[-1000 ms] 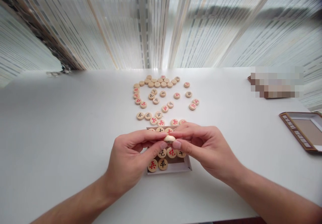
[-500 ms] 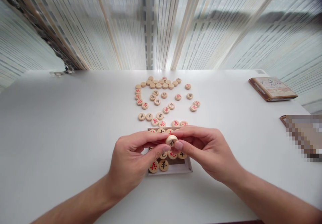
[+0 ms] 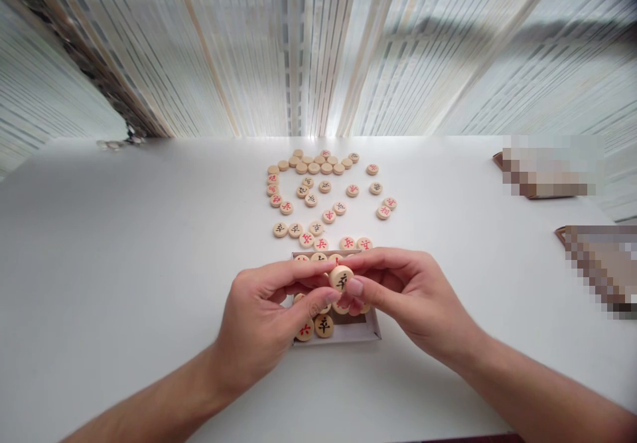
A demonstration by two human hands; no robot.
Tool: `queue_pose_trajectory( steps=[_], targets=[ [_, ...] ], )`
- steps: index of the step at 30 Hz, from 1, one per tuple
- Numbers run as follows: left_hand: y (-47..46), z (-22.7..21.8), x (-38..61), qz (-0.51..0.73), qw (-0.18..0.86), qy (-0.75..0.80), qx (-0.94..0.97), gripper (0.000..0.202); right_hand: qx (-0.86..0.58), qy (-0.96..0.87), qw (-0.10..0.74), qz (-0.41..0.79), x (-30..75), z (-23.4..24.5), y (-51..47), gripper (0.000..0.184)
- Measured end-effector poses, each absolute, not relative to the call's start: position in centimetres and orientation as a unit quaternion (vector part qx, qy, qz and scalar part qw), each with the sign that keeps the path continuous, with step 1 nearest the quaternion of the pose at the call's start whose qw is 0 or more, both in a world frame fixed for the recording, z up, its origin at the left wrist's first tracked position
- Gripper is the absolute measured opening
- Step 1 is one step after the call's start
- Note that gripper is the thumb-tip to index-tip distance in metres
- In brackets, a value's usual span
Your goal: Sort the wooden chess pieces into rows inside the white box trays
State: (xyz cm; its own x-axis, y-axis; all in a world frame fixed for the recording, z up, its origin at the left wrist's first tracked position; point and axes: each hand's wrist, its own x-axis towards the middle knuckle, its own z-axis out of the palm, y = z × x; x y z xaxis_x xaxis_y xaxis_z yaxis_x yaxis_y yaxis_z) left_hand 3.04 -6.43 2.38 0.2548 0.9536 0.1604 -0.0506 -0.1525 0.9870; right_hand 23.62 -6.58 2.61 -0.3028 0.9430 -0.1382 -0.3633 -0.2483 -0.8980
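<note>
Between the fingertips of both hands is a round wooden Chinese chess piece (image 3: pixel 341 278) with a black character, tilted so its face shows. My left hand (image 3: pixel 271 304) pinches it from the left, thumb below and forefinger above. From the right, my right hand (image 3: pixel 405 290) grips it with thumb and fingers. Beneath the hands lies a shallow open box (image 3: pixel 372 333) holding several pieces in rows, partly hidden by my fingers. In its front row sit a piece with a red character (image 3: pixel 304 329) and a piece with a black one (image 3: pixel 324 326).
Beyond the box, loose chess pieces (image 3: pixel 325 187) lie scattered on the white table (image 3: pixel 149 264), several of them blank side up (image 3: pixel 313 168). Two flat boxes, blurred in part, rest at the right: a farther one (image 3: pixel 547 191) and a nearer one (image 3: pixel 572 251). Striped curtains (image 3: pixel 318 52) hang behind the table.
The held piece has turned slightly, so its black character faces me more fully. Both hands stay nearly in place above the box.
</note>
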Motion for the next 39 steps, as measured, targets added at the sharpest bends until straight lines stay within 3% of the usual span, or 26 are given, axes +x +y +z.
queue_pose_trajectory(
  steps=[9, 14, 21, 31, 35, 39],
  targets=[
    [-6.45, 2.27, 3.05, 0.47, 0.539, 0.391, 0.58, 0.031, -0.371, -0.406, 0.456, 0.7, 23.71, 2.74, -6.57, 0.027],
    [-6.51, 2.34, 3.01, 0.458, 0.543, 0.38, 0.593, 0.032, -0.375, -0.393, 0.45, 0.709, 23.62, 2.93, -6.59, 0.025],
    [-6.4, 2.37, 3.19, 0.46, 0.47, 0.371, 0.656, 0.035, -0.4, -0.391, 0.427, 0.71, 23.61, 2.61, -6.31, 0.02],
    [-6.14, 2.83, 3.52, 0.481, 0.545, 0.371, 0.578, 0.037, -0.378, -0.414, 0.407, 0.721, 23.87, 2.78, -6.39, 0.035],
    [-6.27, 2.77, 3.38, 0.48, 0.499, 0.384, 0.611, 0.039, -0.402, -0.405, 0.409, 0.712, 23.57, 2.88, -6.4, 0.041],
    [-6.37, 2.62, 3.2, 0.46, 0.445, 0.375, 0.671, 0.037, -0.414, -0.402, 0.401, 0.711, 23.52, 2.74, -6.41, 0.035]
  ],
)
